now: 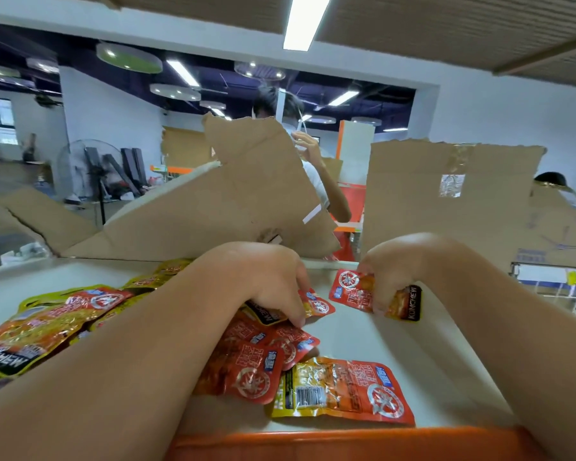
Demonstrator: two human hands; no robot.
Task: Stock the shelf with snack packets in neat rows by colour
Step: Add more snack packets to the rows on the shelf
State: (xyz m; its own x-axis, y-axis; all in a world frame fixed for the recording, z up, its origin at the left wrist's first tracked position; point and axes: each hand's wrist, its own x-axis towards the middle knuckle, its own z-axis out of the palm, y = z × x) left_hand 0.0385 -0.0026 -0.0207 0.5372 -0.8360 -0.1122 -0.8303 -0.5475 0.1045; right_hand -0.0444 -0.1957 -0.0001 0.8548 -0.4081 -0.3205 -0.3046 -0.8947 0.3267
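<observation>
Glossy, perhaps foil packets (pixel 343 390); smooth white shelf (pixel 356 334)

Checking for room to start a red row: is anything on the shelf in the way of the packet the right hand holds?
Nothing visible. The right hand grips the red packet over bare shelf; the other packets lie apart, to its left and in front.

Torn cardboard sheet (pixel 193 214) leaning centre; flat cardboard panel (pixel 429 201) right; person (pixel 326 191) behind, between them; standing fan (pixel 87 171) far left.
</observation>
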